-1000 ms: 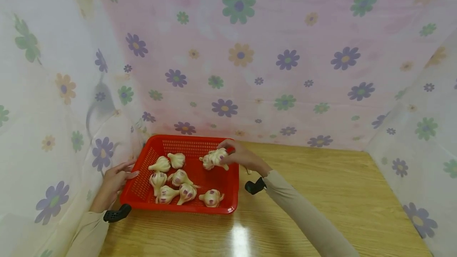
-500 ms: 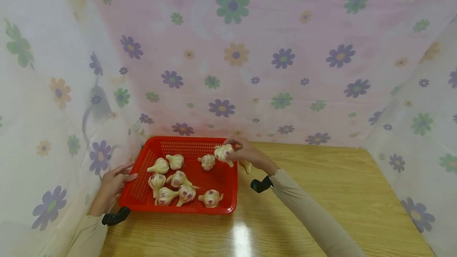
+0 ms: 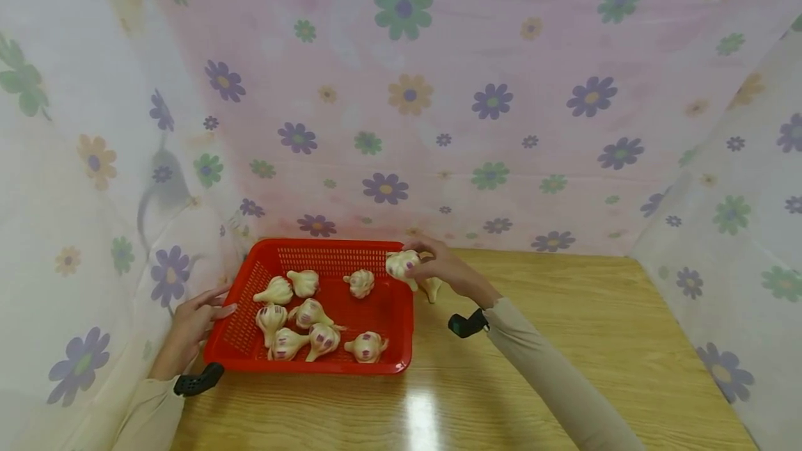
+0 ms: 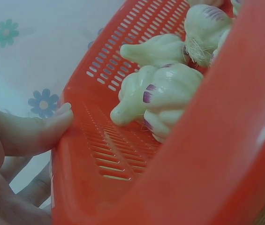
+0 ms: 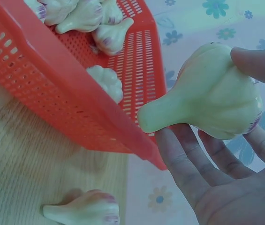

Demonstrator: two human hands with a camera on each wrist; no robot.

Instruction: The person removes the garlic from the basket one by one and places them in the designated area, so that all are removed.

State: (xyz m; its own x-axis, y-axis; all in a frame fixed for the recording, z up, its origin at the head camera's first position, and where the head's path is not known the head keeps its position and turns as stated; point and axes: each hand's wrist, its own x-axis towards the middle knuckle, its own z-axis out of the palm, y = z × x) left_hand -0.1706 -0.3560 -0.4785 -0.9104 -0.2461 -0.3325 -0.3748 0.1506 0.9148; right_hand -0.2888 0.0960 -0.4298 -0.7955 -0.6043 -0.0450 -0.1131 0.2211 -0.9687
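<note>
In the head view my right hand (image 3: 441,268) holds a garlic bulb (image 3: 402,265) above the back right corner of a red basket (image 3: 313,367). The right wrist view shows that garlic bulb (image 5: 212,93) pinched between thumb and fingers, its stem pointing left. At the basket's left side my left hand (image 3: 195,326) grips the rim. Up close, the left thumb (image 4: 38,133) lies on the rim of the basket (image 4: 221,154), with the other fingers outside the wall. Inside the basket lie several more garlic bulbs, among them one alone at the back (image 3: 360,284).
Another garlic bulb (image 3: 430,288) lies on the wooden table (image 3: 564,339), just right of the basket and partly hidden by my right hand. Flower-printed cloth (image 3: 438,124) hangs behind and at both sides; its left part is close to my left arm.
My right hand has lifted the garlic bulb away from the one beside it and carried it right, to the basket's right rim. My left hand stays at the basket's left side.
</note>
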